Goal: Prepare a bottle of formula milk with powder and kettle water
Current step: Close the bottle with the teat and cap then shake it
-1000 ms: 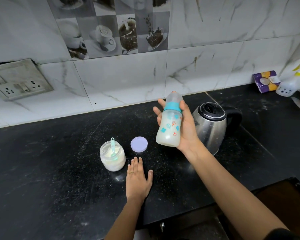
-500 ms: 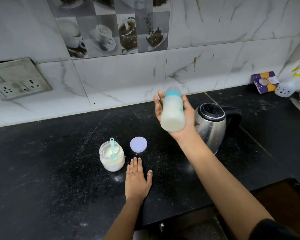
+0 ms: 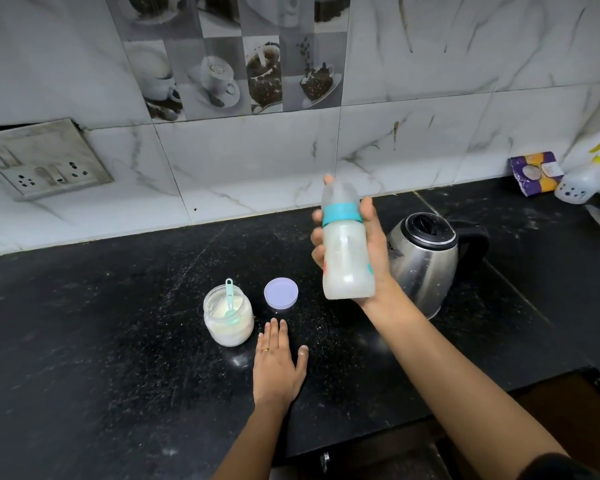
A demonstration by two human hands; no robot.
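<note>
Above the black counter [image 3: 118,341] my right hand [image 3: 374,251] grips the teal-collared milky plastic bottle [image 3: 347,258], print unreadable; my left hand [image 3: 276,368] rests flat.

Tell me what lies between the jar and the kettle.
In the head view, the lilac lid lies on the counter between jar and kettle; the right hand holds the bottle by the kettle.

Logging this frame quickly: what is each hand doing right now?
Left hand: open, flat on the black counter, holding nothing.
Right hand: closed around the feeding bottle, held above the counter.
</note>
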